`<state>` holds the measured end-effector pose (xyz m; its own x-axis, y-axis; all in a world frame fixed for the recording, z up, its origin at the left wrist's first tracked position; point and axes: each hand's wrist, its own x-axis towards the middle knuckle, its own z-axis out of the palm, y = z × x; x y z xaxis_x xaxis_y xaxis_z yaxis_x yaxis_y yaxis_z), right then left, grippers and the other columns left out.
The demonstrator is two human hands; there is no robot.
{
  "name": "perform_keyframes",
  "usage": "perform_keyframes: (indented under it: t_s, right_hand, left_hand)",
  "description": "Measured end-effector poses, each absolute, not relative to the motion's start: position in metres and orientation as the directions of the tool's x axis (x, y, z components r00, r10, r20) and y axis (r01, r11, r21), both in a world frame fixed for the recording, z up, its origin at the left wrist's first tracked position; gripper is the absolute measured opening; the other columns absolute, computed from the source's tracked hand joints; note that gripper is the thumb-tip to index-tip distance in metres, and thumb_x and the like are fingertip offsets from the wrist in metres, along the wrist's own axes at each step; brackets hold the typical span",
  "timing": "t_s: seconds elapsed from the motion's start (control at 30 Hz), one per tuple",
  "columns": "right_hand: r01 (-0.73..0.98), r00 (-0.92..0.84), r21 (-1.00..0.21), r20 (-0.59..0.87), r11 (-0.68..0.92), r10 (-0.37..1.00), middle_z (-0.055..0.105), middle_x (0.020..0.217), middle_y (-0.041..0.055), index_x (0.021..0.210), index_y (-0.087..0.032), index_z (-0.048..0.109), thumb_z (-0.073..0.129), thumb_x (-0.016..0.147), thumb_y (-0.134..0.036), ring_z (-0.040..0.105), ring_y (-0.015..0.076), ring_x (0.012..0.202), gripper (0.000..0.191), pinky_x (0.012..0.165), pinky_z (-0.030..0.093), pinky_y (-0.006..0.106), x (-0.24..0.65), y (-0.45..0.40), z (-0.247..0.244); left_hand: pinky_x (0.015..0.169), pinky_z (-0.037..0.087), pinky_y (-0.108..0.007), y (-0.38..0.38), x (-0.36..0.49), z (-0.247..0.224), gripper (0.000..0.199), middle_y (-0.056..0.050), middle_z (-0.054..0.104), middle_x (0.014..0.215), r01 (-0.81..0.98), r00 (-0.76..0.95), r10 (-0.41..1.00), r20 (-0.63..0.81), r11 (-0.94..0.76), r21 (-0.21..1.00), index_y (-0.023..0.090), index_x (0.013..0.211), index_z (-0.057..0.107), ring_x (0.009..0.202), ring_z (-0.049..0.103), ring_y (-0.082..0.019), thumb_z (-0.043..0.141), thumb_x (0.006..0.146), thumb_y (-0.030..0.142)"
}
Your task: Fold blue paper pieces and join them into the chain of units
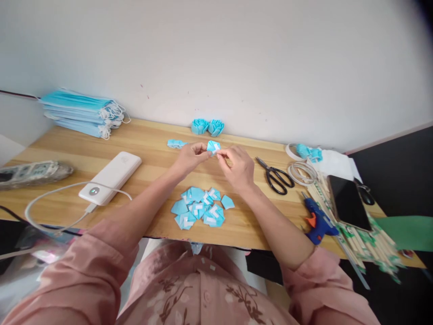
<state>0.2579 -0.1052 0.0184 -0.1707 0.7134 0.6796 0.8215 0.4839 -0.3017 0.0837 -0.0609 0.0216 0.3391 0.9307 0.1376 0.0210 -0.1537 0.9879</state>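
While the person is sitting close against the near edge of the wooden table [152, 149], a loose heap of folded blue pieces [199, 207] is lying just inside that edge, directly under the forearms, seemingly so each bit is within easy reach. Many of them are showing white strips, likely tape. Beyond the heap, both hands are meeting above the middle of the table. The left hand [191, 158] is closing its fingertips narrowly on one side of a small blue folded piece [213, 146], and the right hand [238, 167] is pinching the other side, so the piece is being held up between them, clear of the wood. Off to the right, black scissors [277, 177] are lying near the right hand, and a blue glue gun [318, 222] is resting by the near right edge. To the left, a white power bank [111, 177] is sitting with its cable looping forward. Against the far edge, two finished blue rosettes [207, 127] are standing together, and a stack of face masks [83, 113] is occupying the far left corner.
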Motion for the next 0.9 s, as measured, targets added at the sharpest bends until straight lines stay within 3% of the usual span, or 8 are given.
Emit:
perform_keyframes:
  t_s: [0.63,0.9]
  right_hand:
    - [0.836,-0.161,-0.313,0.645,0.45,0.747,0.075,0.085,0.0042,0.089,-0.024,0.071,0.059,0.093,-0.026,0.066,0.0215,0.083,0.013,0.077,0.048,0.034,0.2577,-0.1005,0.0092]
    - [0.821,-0.165,-0.346,0.617,0.454,0.77,0.075,0.088,0.0055,0.091,-0.023,0.071,0.056,0.095,-0.026,0.066,0.0221,0.085,0.016,0.078,0.047,0.035,0.2579,-0.1015,0.0098]
  left_hand:
    - [0.055,0.032,-0.024,-0.0612,0.0862,0.0177,0.022,0.004,0.051,0.059,0.135,0.357,0.892,0.278,-0.343,0.93,0.017,0.065,0.057,0.058,0.041,-0.009,0.065,0.075,0.035]
    - [0.056,0.032,-0.024,-0.0613,0.0856,0.0183,0.021,0.003,0.052,0.06,0.138,0.353,0.894,0.274,-0.34,0.93,0.017,0.064,0.056,0.058,0.042,-0.009,0.065,0.075,0.033]
